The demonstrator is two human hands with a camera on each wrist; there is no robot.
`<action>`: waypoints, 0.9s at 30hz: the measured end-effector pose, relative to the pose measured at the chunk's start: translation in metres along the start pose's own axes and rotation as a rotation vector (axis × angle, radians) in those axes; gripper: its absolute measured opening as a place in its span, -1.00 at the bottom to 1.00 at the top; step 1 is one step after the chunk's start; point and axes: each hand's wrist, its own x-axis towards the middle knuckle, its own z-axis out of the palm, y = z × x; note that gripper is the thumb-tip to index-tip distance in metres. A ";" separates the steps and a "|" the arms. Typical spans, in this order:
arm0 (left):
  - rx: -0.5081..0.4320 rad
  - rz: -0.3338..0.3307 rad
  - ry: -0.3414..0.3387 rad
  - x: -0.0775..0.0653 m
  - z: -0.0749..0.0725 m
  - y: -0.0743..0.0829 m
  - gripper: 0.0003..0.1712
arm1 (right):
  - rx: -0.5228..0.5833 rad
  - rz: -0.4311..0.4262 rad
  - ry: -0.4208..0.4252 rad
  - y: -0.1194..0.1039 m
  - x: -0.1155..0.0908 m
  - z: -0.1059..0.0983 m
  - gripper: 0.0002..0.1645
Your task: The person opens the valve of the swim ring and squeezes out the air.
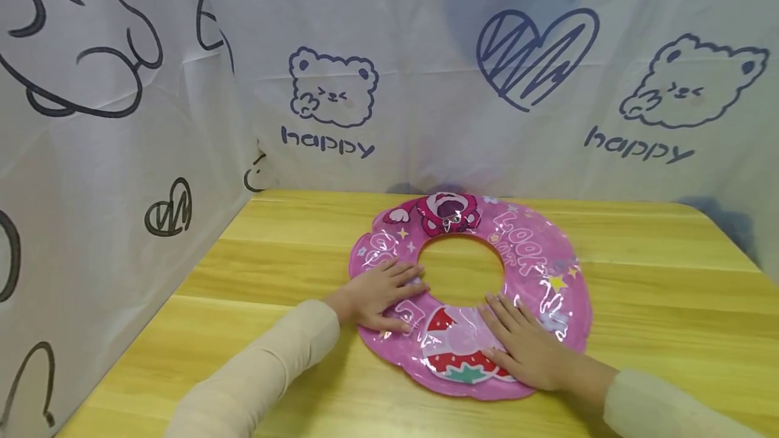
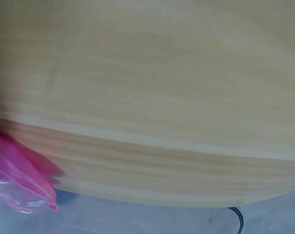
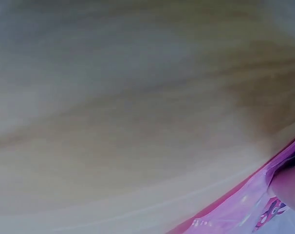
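A pink inflatable swim ring (image 1: 535, 228) lies flat on the wooden table, printed with strawberries, stars, lettering and a bear figure at its far side. My left hand (image 1: 383, 295) rests on the ring's left part, fingers spread and pointing toward the central hole. On the near right part lies my right hand (image 1: 529, 350), its fingers stretched out flat across the vinyl. In the left wrist view only an edge of the ring (image 2: 26, 180) shows at lower left. The right wrist view catches the ring (image 3: 235, 209) at lower right with a bit of the hand.
The yellow wood-grain table (image 1: 669, 289) reaches back to a white cloth (image 1: 420, 107) printed with hearts, bears and the word "happy". Another stretch of printed cloth (image 1: 91, 174) hangs along the table's left side.
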 end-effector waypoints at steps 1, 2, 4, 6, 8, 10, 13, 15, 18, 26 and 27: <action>-0.004 0.002 0.004 -0.001 0.001 -0.001 -0.11 | 0.002 -0.004 -0.004 0.001 -0.001 0.000 -0.24; -0.006 0.004 0.004 -0.001 0.002 -0.002 -0.10 | 0.011 -0.004 -0.010 0.001 -0.002 0.000 -0.24; -0.032 0.010 0.004 -0.003 0.004 -0.003 -0.08 | 0.016 -0.001 -0.019 0.002 -0.002 0.000 -0.24; -0.058 0.013 0.005 -0.004 0.006 -0.003 -0.06 | 0.020 0.002 -0.025 0.002 -0.002 0.001 -0.24; -0.081 0.016 0.011 -0.004 0.008 -0.003 0.00 | 0.015 0.004 -0.025 0.003 -0.001 0.001 -0.24; -0.107 0.015 0.011 -0.004 0.010 -0.003 0.08 | -0.002 0.000 -0.021 0.003 -0.001 0.001 -0.24; -0.123 0.011 -0.009 -0.002 0.011 -0.003 0.14 | -0.013 0.003 -0.024 0.003 -0.001 -0.001 -0.25; -0.124 0.007 -0.028 -0.001 0.011 -0.004 0.07 | 0.008 0.015 -0.040 0.002 -0.001 -0.004 -0.25; -0.112 0.002 -0.056 0.000 0.009 -0.003 -0.01 | 0.026 0.014 -0.058 0.003 0.000 -0.010 -0.25; -0.132 -0.004 -0.104 -0.001 0.005 -0.001 -0.02 | -0.191 -0.205 0.070 0.032 0.006 -0.020 -0.25; -0.135 -0.005 -0.108 -0.002 0.005 -0.001 -0.02 | -0.225 -0.221 0.097 0.037 0.006 -0.020 -0.23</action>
